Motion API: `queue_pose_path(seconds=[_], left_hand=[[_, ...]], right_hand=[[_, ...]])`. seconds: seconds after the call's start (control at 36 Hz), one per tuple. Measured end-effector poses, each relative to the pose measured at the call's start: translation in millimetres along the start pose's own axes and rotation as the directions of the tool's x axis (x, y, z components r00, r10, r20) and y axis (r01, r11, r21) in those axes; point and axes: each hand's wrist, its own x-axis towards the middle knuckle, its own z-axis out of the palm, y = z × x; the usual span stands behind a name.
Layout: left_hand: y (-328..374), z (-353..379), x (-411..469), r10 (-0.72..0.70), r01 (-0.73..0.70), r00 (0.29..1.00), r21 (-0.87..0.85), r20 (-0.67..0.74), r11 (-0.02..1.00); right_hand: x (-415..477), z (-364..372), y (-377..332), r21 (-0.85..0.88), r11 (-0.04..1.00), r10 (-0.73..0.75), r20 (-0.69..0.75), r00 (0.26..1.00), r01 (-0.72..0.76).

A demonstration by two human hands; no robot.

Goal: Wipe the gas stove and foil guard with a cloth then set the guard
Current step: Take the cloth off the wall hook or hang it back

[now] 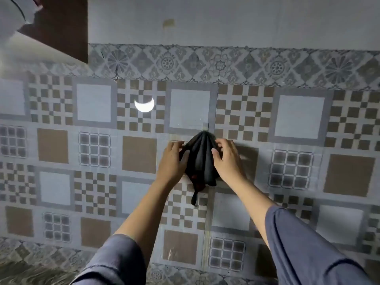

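Two bare forearms, loose slate-blue sleeves (304,243) pushed up near the elbows, stitched hems

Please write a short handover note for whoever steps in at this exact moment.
Left hand: gripping the left side of the dark cloth.
Right hand: gripping its right side.
The cloth hangs bunched against the patterned tiled wall, at a small hook or tab above it; whether it is being hung or taken down cannot be told.
The stove and the foil guard are out of view, so what is wiped or still left cannot be judged from here.
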Motion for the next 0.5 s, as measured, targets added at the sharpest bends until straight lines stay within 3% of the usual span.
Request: queue_pose_path(seconds=[0.17,0.31,0.5], left_hand=[[-9,10,3,0.016,-0.025,0.996,-0.092,-0.093,0.995],[-8,5,3,-0.071,0.027,0.981,-0.238,-0.179,0.971],[7,-24,9,-0.118,0.052,0.97,-0.294,-0.213,0.954]], right_hand=[[7,12,7,0.006,0.997,0.082,-0.079,0.994,-0.081],[19,6,3,0.039,0.993,0.118,-0.117,0.986,-0.114],[34,-31,-15,0.008,0.999,0.051,-0.16,0.986,-0.051]])
